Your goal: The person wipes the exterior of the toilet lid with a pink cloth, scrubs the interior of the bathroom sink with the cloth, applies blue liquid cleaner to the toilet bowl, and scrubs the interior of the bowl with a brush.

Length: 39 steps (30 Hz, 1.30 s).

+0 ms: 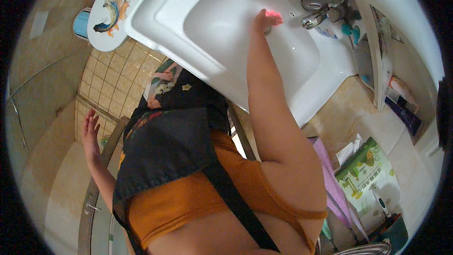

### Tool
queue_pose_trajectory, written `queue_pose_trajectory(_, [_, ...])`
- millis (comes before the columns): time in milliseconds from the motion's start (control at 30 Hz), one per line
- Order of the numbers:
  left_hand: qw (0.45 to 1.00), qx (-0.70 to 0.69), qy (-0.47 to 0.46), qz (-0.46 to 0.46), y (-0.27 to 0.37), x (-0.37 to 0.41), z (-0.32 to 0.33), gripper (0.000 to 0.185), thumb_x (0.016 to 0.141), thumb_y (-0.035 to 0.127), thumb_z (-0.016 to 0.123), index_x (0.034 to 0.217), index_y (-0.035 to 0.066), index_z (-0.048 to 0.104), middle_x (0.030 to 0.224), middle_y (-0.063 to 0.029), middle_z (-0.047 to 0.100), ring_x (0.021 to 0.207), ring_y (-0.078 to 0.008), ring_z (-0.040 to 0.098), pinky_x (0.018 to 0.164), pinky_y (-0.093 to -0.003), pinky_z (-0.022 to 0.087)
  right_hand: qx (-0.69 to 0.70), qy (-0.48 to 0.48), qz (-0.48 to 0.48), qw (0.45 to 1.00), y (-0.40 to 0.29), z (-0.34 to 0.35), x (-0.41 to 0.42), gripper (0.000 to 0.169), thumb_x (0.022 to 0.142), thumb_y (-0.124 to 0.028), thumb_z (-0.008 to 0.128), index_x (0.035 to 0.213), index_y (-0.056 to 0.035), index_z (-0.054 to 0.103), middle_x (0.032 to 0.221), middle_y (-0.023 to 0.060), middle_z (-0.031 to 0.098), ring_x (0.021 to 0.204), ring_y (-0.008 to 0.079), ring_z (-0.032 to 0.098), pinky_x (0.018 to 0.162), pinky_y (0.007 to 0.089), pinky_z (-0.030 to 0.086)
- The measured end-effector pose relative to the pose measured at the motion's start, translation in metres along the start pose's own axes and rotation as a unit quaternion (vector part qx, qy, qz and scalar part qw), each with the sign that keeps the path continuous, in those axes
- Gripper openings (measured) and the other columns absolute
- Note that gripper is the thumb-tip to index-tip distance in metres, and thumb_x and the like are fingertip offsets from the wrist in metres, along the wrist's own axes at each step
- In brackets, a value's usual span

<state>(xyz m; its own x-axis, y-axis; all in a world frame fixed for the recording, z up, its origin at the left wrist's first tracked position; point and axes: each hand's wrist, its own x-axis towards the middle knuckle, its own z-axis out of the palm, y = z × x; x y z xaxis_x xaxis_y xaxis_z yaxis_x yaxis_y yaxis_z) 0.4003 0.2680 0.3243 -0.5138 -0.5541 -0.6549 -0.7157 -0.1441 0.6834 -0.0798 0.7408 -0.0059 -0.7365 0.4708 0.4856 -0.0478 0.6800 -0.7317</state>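
Note:
My right hand (267, 21) reaches into the white washbasin (219, 39), over the basin's drain (268, 30). A bright pink-red patch lies across its fingers; whether they hold anything is unclear. The chrome faucet (313, 19) is just to the right of this hand, beside the small overflow hole (291, 14). At the far left, my left hand (91, 125) is raised in the air, fingers spread and nothing in it, above the tiled floor. I wear a black apron (166, 145) over an orange top.
A toilet lid (109, 10) with a fish picture adjoins the basin at upper left, near a blue bin (82, 24). Behind the faucet stands a pump bottle (329, 30). A purple towel (332, 184) and a green printed pack (370, 177) hang at right. A door frame (93, 191) runs at lower left.

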Motion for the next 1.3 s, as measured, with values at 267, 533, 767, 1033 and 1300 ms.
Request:
queue_pose_trajectory(267, [1.000,0.021,0.006,0.007,0.020,-0.006,-0.012,0.042,0.093,0.031,0.045,0.129,0.008,0.044,0.132,-0.0053,0.045,0.121,-0.0191,0.042,0.101,-0.0340,0.031,0.334,-0.147,0.373,0.853,-0.032,-0.033,0.034,0.035,0.086,-0.026,0.042,0.107,0.0016,0.036,0.104,0.0180,0.047,0.091,0.0369,0.050,0.078,0.0529,0.042])
queue_pose_trajectory(533, [0.998,0.065,-0.003,0.011,0.022,-0.016,-0.008,0.042,0.093,0.031,0.047,0.129,0.009,0.045,0.132,-0.0045,0.045,0.121,-0.0181,0.042,0.100,-0.0334,0.031,0.094,-0.538,-0.149,0.824,-0.177,-0.081,-0.105,0.057,0.082,-0.021,0.055,0.129,0.0040,0.034,0.138,0.0240,0.026,0.132,0.0389,0.016,0.110,0.0456,0.011])
queue_pose_trajectory(767, [0.999,0.036,0.008,-0.006,-0.009,-0.022,-0.020,0.042,0.093,0.031,0.045,0.129,0.011,0.044,0.132,-0.0044,0.044,0.122,-0.0183,0.041,0.101,-0.0347,0.031,-0.124,-0.637,-0.389,0.654,-0.029,-0.282,-0.038,0.056,0.086,-0.024,0.049,0.133,0.0002,0.031,0.140,0.0216,0.026,0.131,0.0386,0.023,0.108,0.0483,0.018])
queue_pose_trajectory(1033, [0.996,0.085,0.000,-0.026,0.002,-0.029,0.000,0.043,0.093,0.033,0.045,0.129,0.010,0.044,0.132,-0.0044,0.044,0.123,-0.0186,0.040,0.102,-0.0342,0.030,-0.357,-0.455,-0.188,0.794,-0.028,-0.212,-0.050,0.058,0.088,-0.031,0.045,0.132,0.0034,0.032,0.139,0.0227,0.026,0.132,0.0367,0.018,0.108,0.0460,0.014])
queue_pose_trajectory(1300, [0.998,0.041,0.005,-0.036,-0.017,-0.032,0.005,0.042,0.093,0.033,0.045,0.129,0.011,0.045,0.132,-0.0041,0.045,0.122,-0.0178,0.042,0.101,-0.0339,0.030,0.173,-0.697,0.130,0.683,-0.266,-0.150,-0.094,0.048,0.094,-0.036,0.036,0.127,-0.0020,0.038,0.141,0.0157,0.025,0.131,0.0264,0.024,0.106,0.0353,0.021])
